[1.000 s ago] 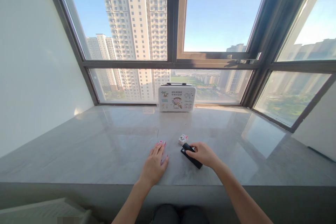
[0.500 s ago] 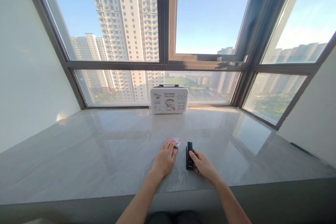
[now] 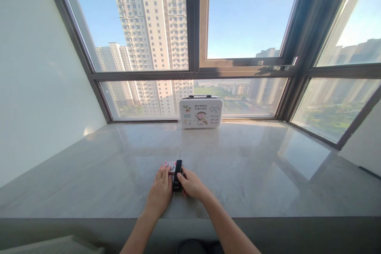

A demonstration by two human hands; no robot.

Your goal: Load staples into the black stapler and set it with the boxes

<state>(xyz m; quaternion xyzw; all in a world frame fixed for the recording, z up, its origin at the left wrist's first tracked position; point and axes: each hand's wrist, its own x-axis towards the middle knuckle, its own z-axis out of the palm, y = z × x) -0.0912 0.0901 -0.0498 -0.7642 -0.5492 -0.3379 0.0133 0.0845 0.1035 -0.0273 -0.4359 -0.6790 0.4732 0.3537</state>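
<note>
A slim black stapler (image 3: 177, 176) stretches front to back — small printed pink-and-white boxes (image 3: 172, 164) just left of its far end, partly hidden.

Bright daylight enters through the windows (image 3: 193, 47); we note glare on the glossy sill (image 3: 244, 158), dimness below its edge, wide-angle stretch at the margins. Small print (image 3: 214, 121) on the case (image 3: 201, 112) seems soft.

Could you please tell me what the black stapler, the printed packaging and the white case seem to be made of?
The black stapler looks like smooth plastic or coated metal; its even dark surface fits both. The printed packaging is probably thin, smooth-looking cardboard, given its flat, patterned face. The white case seems hard, smooth plastic, judging by its rounded corners.
</note>
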